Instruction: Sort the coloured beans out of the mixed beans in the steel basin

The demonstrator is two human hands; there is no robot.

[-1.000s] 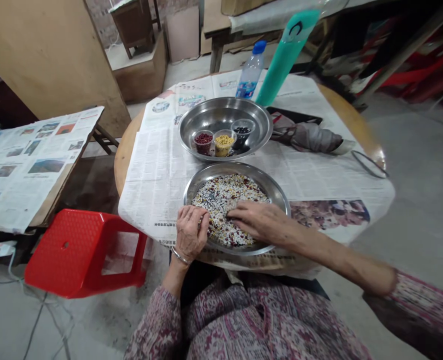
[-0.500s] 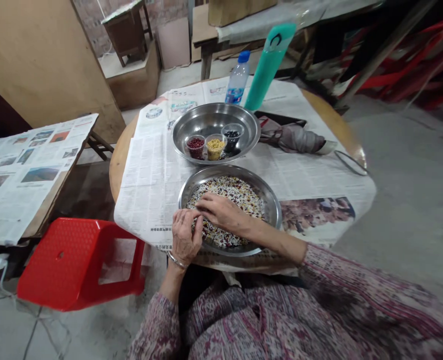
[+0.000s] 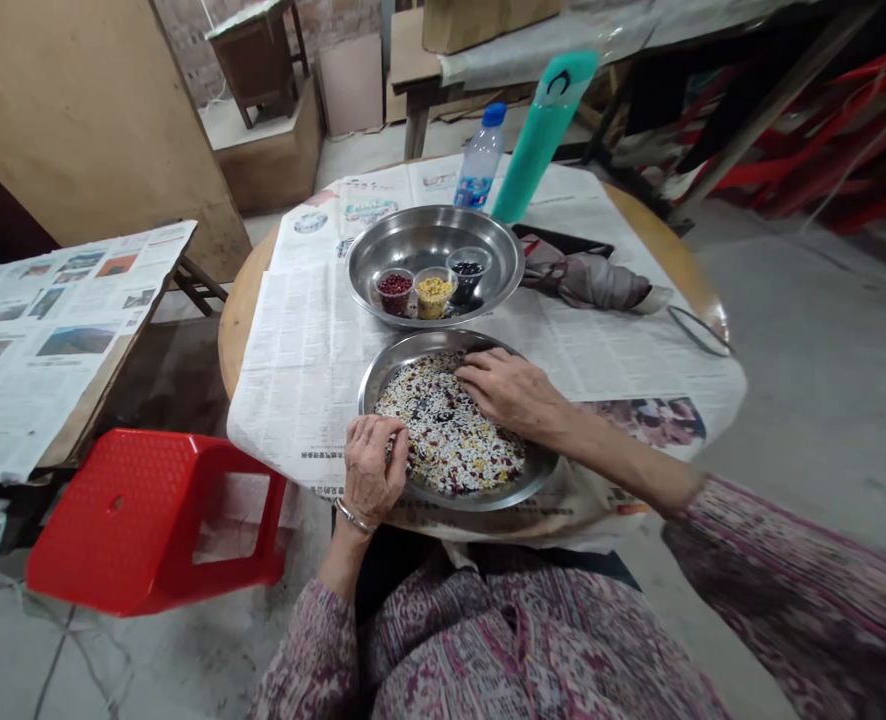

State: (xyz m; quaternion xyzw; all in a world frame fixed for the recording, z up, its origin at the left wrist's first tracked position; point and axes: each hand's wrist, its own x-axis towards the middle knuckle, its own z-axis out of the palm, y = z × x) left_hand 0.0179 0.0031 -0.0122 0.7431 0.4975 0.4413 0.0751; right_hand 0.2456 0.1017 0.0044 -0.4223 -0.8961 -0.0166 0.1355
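On the desk (image 3: 239,345), the left hand (image 3: 372,470) curls, the right hand (image 3: 510,392) lies open in loose, slippery beans (image 3: 450,445); lift their plate (image 3: 443,342) by the rim.

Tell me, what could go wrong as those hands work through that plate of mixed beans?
The left hand and right hand are both in the speckled mix of beans and grains in a round shallow steel plate, so a careless sweep could push some over its low rim. The plate also sits close to the edge of a round wooden table, on sheets of newspaper that hang over it, so a tug might shift it.
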